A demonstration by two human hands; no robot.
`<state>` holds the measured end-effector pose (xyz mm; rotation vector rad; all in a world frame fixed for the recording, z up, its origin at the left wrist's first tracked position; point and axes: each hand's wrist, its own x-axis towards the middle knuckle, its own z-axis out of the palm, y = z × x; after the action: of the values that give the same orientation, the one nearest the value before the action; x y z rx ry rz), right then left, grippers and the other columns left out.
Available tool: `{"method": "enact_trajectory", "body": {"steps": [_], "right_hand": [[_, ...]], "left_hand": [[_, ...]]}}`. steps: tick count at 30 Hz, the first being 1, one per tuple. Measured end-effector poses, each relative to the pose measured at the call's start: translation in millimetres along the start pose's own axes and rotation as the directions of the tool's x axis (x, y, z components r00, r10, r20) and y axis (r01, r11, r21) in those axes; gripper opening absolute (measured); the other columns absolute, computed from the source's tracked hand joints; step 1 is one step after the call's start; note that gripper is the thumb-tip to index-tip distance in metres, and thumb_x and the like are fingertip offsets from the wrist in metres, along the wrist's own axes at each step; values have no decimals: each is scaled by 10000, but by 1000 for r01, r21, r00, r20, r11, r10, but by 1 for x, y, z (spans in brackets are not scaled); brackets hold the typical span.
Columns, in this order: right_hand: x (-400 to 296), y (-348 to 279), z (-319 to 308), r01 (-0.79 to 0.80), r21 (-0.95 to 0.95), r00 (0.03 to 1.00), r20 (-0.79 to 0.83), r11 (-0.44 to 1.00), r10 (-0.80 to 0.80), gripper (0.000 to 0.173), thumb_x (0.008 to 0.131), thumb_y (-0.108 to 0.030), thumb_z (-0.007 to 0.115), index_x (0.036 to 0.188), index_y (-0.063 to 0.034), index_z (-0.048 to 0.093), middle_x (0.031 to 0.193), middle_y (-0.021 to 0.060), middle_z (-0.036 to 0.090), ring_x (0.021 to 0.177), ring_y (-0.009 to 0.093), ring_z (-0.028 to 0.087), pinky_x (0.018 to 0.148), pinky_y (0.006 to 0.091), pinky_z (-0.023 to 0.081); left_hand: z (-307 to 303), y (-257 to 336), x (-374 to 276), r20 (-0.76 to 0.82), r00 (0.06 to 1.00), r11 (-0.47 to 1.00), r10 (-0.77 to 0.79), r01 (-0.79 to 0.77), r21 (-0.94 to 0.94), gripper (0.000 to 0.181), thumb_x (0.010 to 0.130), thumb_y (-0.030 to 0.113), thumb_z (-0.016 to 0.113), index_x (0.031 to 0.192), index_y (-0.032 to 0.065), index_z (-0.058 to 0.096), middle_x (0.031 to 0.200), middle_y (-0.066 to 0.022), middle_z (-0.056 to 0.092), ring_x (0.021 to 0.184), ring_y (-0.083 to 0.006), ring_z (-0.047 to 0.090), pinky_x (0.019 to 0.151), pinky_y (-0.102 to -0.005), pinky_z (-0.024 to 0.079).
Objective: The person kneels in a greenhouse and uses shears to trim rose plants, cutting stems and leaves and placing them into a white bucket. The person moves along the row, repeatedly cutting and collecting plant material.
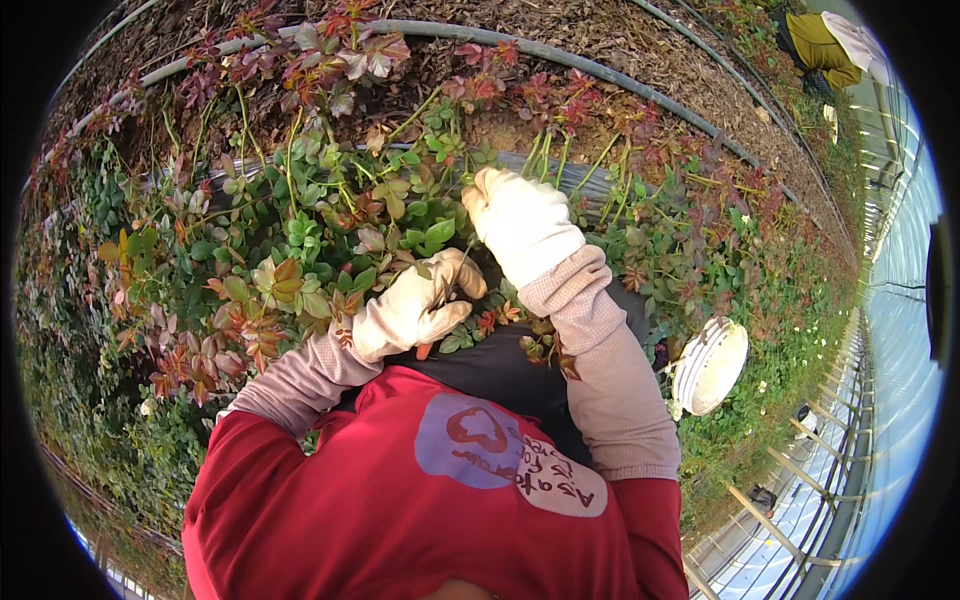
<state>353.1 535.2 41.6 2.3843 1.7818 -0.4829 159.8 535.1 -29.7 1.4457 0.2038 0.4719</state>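
Observation:
My left hand (424,304), in a cream work glove, is low among leafy rose bushes (300,225), just in front of my lap. Its fingers are bent around a tool with an orange handle end (424,351), of which little shows; dark metal appears between thumb and fingers. Farther forward and to the right, my right hand (517,214) wears a similar pale glove, brightly sunlit. Its fingers are curled in at the stems, and whether a stem is pinched there cannot be made out. Green and reddish leaves surround both hands.
A grey pipe (525,46) curves along the bed beyond the bushes, with mulch (600,30) around it. To my right stands a ribbed white bucket (709,367) among the plants. A person in olive clothing (825,49) bends at upper right. Greenhouse film (900,300) lines the right side.

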Motion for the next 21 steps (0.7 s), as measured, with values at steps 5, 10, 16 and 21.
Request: {"method": "enact_trajectory", "body": {"steps": [5, 10, 16, 21], "right_hand": [[44, -24, -13, 125, -191, 986, -85, 974, -143, 362, 955, -437, 637, 1019, -80, 659, 887, 96, 695, 757, 292, 726, 606, 440, 549], [60, -32, 16, 123, -348, 948, -237, 930, -214, 87, 855, -138, 639, 897, -66, 662, 732, 61, 654, 636, 223, 692, 493, 433, 489], [8, -7, 39, 230, 86, 966, 101, 969, -238, 156, 893, -209, 658, 975, -75, 659, 817, 134, 714, 769, 298, 743, 550, 478, 536], [-17, 74, 10, -505, 863, 736, 417, 22, 533, 298, 993, -298, 666, 1197, -84, 631, 826, 107, 692, 636, 312, 686, 585, 507, 556]], "left_hand": [[-3, 26, 9, 69, 992, 992, -109, 104, 70, 212, 853, 78, 622, 1044, -1, 579, 1015, -150, 626, 929, -308, 644, 856, -390, 518], [-7, 23, 4, 56, 993, 989, -105, 99, 106, 217, 862, 94, 626, 1063, 25, 581, 1044, -141, 641, 956, -330, 660, 877, -393, 524], [-5, 34, 7, 154, 983, 993, -103, 93, 75, 174, 847, 110, 642, 999, 31, 607, 976, -146, 636, 935, -346, 635, 872, -424, 498], [-5, 18, 17, 152, 988, 998, 13, -21, 55, 171, 862, 130, 643, 998, 41, 589, 1001, -148, 630, 947, -348, 622, 865, -433, 502]]}}
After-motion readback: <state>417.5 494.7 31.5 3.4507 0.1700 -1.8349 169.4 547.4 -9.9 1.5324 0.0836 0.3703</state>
